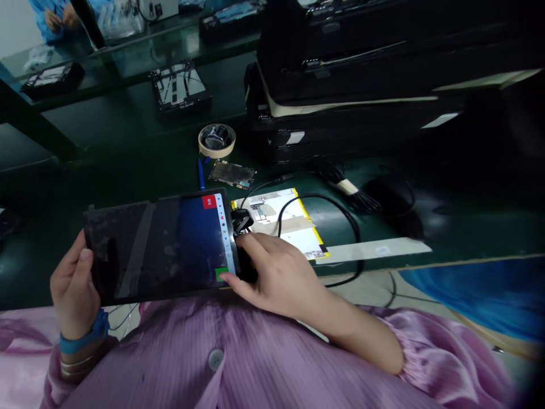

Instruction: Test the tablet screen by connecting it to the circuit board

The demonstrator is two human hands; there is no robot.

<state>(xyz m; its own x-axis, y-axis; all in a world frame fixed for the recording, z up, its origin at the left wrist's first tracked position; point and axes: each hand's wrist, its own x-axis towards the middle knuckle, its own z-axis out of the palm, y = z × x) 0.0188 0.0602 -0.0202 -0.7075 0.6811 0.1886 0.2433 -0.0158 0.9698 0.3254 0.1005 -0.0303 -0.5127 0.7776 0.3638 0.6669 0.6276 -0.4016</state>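
A tablet point(162, 250) with its screen lit lies tilted across both hands at the bench's front edge. My left hand point(74, 281) is closed on its left end, thumb on the front, with a blue band around the wrist. Gripping the right end is my right hand point(283, 278), its thumb on the green box point(221, 274) on screen. A red box point(209, 202) shows at the screen's upper corner. Close to my right fingers, a black clip-like part point(242, 220) sits at the tablet's edge; whether those fingers touch it cannot be made out.
Behind the right hand lies a white battery pack point(306, 241) with yellow edges, beside a black cable point(355, 227). A circuit board point(232, 174), blue tool point(201, 173) and tape roll point(217, 141) sit farther back. Black cases point(361, 108) fill the back right. Another person's hands point(62, 20) show far left.
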